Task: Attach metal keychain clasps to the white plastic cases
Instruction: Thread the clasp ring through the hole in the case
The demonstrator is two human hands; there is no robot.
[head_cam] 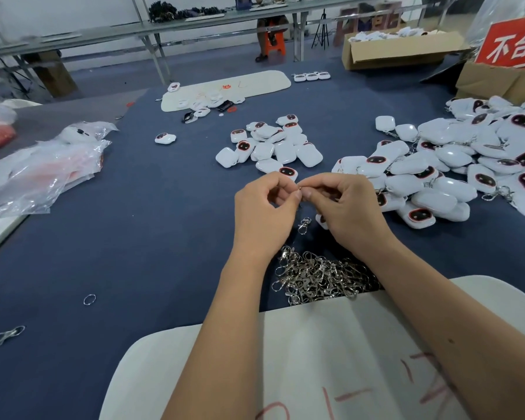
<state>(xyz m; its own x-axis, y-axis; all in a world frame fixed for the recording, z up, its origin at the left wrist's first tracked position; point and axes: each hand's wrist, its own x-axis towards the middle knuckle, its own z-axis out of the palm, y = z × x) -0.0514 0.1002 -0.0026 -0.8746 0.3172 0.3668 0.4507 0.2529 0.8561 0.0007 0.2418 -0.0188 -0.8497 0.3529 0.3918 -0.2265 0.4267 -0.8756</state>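
Left hand [262, 207]: fingers pinch a small silver metal keychain clasp [303, 224], which hangs above the blue worktop [134, 253].
Right hand [350, 207]: fingers pinch the same clasp's top.
White plastic cases [270, 147]: piled mid-worktop, beyond the hands.

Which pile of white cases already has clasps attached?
The big right pile: rings and chains poke out between its cases. The small centre pile shows none.

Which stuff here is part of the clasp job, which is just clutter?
Job:
- left hand and right hand, both pinching one metal clasp that hangs between them
- clasp pile
- small pile of white cases
- big heap of white cases, some with rings on

Lying about:
- plastic bags
- loose ring
- stray clasp
- cardboard box
- red sign
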